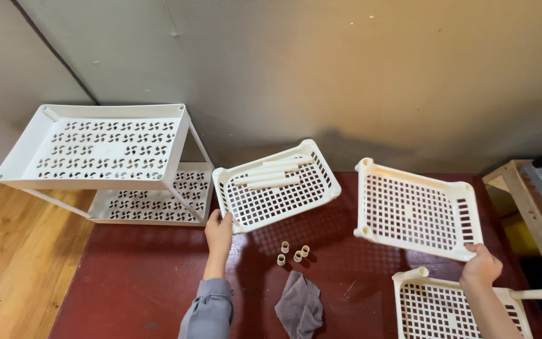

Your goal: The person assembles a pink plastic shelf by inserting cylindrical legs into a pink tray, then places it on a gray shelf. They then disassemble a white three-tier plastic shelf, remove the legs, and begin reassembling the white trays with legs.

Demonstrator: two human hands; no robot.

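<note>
White tray (275, 188) with tubes (271, 174) is gripped by left hand (219, 231); second tray (416, 210) is pinched by right hand (481, 266), above red bench (139, 282).

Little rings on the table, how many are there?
4. The rings sit in a cluster on the red table, between the left hand and the grey cloth. More may hide under the trays.

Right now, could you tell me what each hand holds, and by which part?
Left hand: tray with tubes, near corner. Right hand: empty tray, near corner.
</note>
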